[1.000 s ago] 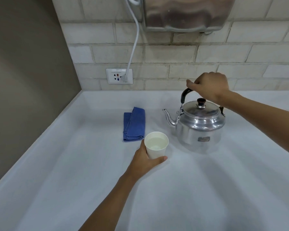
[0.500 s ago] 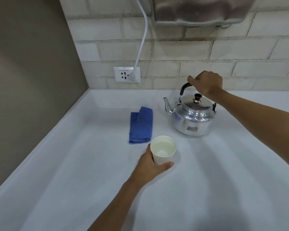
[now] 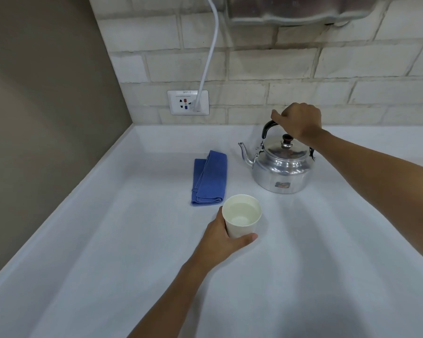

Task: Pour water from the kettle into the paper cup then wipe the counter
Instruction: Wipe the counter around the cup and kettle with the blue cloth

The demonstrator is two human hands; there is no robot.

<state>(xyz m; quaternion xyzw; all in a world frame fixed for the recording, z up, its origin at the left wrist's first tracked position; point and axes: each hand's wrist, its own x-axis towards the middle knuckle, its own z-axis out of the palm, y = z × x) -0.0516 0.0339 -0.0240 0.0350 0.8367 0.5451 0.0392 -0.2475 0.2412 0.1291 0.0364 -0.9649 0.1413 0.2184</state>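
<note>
The white counter (image 3: 108,240) bears a shiny metal kettle (image 3: 282,170), seemingly set down, its black handle gripped by the right hand (image 3: 299,121). Left of it lies a folded blue cloth (image 3: 209,178); the left hand's (image 3: 221,242) fingers wrap the water-filled white paper cup (image 3: 241,215).

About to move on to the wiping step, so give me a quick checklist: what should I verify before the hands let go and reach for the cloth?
1. Water in the paper cup: ok, liquid shows inside.
2. Kettle upright on the counter: ok, its base appears flat on the surface, spout level.
3. Right hand free of the kettle: not ok, it grips the black handle.
4. Left hand free of the cup: not ok, it wraps the cup's side.
5. Blue cloth within reach: ok, folded just behind the cup, left of the kettle.
6. Spills to wipe: cannot tell, no drops stand out on the white surface.
</note>
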